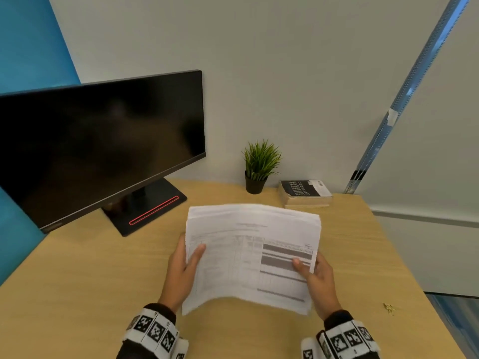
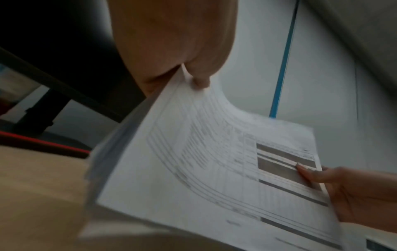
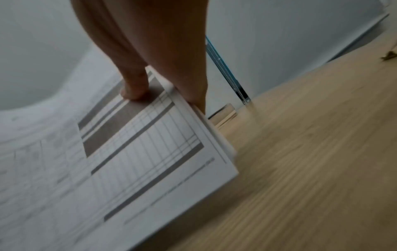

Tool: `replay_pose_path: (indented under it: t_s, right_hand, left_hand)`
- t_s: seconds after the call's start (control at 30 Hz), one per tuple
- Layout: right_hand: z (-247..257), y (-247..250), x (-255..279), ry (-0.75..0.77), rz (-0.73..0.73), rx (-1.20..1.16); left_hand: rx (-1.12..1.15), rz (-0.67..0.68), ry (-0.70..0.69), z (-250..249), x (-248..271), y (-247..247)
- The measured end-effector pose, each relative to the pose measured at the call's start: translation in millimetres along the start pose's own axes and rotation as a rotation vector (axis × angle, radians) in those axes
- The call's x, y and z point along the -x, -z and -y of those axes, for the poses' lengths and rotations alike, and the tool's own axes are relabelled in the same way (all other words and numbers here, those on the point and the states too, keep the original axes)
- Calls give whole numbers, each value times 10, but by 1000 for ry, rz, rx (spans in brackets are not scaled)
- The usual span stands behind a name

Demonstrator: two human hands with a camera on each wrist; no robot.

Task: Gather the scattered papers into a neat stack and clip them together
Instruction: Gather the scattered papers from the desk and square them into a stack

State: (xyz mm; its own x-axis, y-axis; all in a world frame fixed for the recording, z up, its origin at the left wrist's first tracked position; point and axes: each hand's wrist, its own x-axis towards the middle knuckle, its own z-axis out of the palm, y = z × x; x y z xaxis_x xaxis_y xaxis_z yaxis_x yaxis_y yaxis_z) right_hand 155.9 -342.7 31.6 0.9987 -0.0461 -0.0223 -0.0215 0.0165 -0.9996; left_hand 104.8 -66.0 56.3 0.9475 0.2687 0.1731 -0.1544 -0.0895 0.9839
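Papers: the papers (image 1: 248, 255) are gathered into one sheaf, held up off the worktop (image 1: 77, 294) in front of the monitor (image 1: 98, 151), nearer the person than the plant (image 1: 260, 164).
Left grip: the left hand (image 1: 181, 273) pinches the sheaf's left edge, thumb on the top sheet, fingers behind.
Right grip: the right hand (image 1: 317, 278) pinches the right edge the same way, thumb on the grey printed table.
Stack state: edges are not flush; at the far edge several sheets stand stepped, and the sheaf bows between the two hands.
Clip: a small brass-coloured thing (image 1: 388, 308) lies on the worktop well to the right of the papers; it may be the clip, too small to tell.
Risk, slipping: only the side edges are held, so a middle sheet could slide out if either pinch loosens during squaring.
Risk, creasing: squeezing the bowed sheaf harder could kink the sheets.
Risk, uneven clip: clipping before tapping the edges level on the worktop would lock in the stepped edges.
Risk, one-handed reach: freeing the right hand for the clip leaves the left pinch alone, and the sheaf could fan or droop.
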Motion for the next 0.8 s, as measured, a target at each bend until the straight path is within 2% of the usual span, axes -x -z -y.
replay_pose_path:
  t_s: [0.1,0.3,0.4,0.47,0.57,0.73,0.8]
  right_hand:
    - [59,-104,-14,66,-78,-69]
    - [257,-161,-38,107,-54,-67]
    - [430,-254,-51,155,-117,-175]
    - [508,-290,-89,162,-220,-228]
    - [583,-325,-158,175,-322,-169]
    - [514,-312,-208,205,-312,-140]
    - [501,-265,-179,228,-257,-132]
  left_hand:
    - [-33,-108,-98,-72,-58,-31]
    - [-8,-134,-48,13,-69,-125]
    - [114,-268,-38,-143,-122,-285]
    - [174,-393,-1,-279,-225,-380]
    - [165,-516,57,-359,-413,-424]
    - [44,-511,68,-315,-569,-383]
    - [29,-428,39,-279,-588,-310]
